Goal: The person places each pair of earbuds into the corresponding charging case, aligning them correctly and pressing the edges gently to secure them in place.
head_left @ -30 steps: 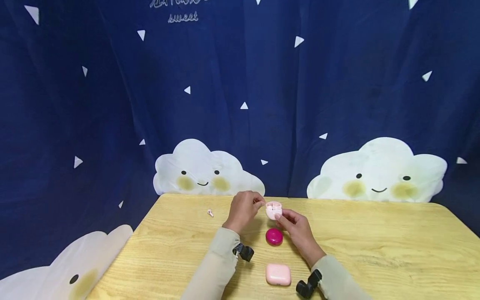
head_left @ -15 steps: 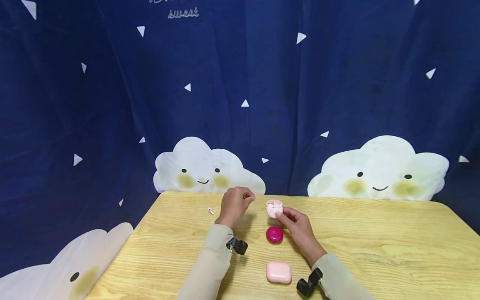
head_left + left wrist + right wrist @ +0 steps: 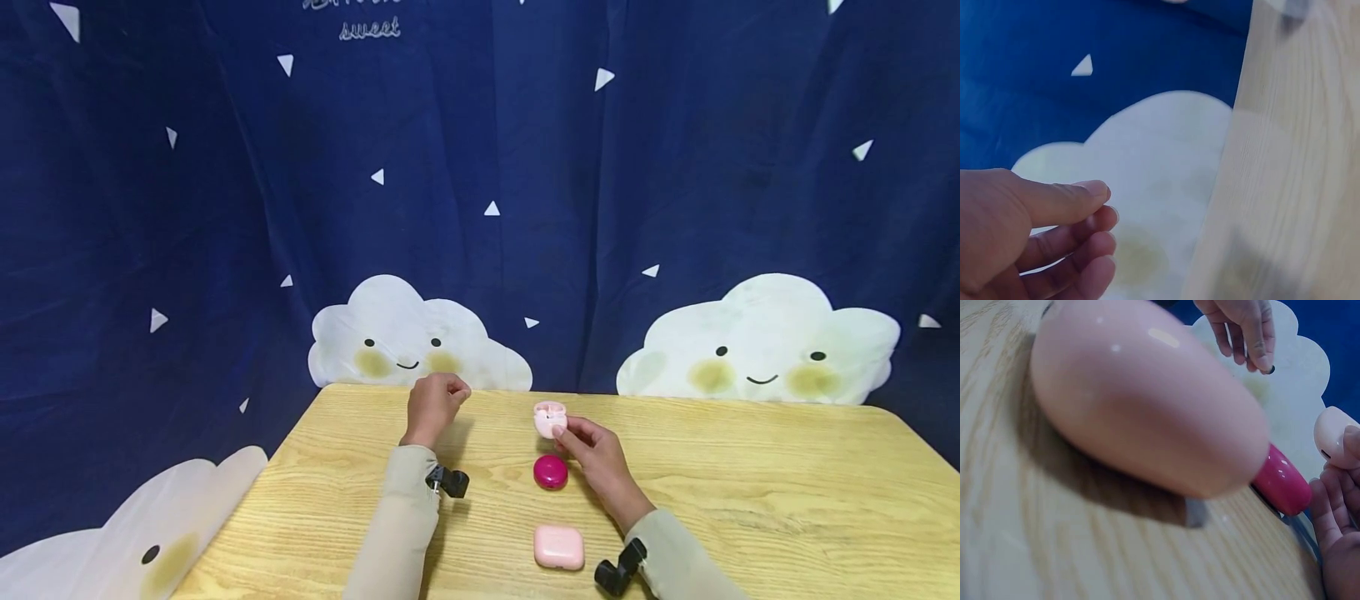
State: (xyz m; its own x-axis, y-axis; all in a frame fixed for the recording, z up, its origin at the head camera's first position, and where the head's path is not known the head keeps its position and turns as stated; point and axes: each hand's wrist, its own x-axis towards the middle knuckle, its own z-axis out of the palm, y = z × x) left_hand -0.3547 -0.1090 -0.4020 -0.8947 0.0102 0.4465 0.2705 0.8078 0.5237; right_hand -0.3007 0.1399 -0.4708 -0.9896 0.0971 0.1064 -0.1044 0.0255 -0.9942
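My right hand (image 3: 596, 462) holds a light pink earbud case (image 3: 550, 422) between thumb and fingers. The case's lid is up and its inside faces me, above the far half of the table. In the right wrist view the case's glossy shell (image 3: 1329, 431) shows beside the fingers. My left hand (image 3: 435, 408) hovers near the table's far edge, left of the case. Its thumb and fingers are loosely bent, and in the left wrist view nothing shows between the fingertips (image 3: 1099, 187). The loose earbud seen earlier on the table is hidden behind this hand.
A magenta round case (image 3: 551, 472) lies on the wooden table (image 3: 750, 500) just nearer than the held case. Closer to me sits a pink rounded rectangular case (image 3: 558, 547), large in the right wrist view. A blue curtain (image 3: 480, 125) with clouds hangs behind the table.
My left hand has drawn away from the held case and moved left, covering the spot of the loose earbud. The right hand and its case stay almost in place.
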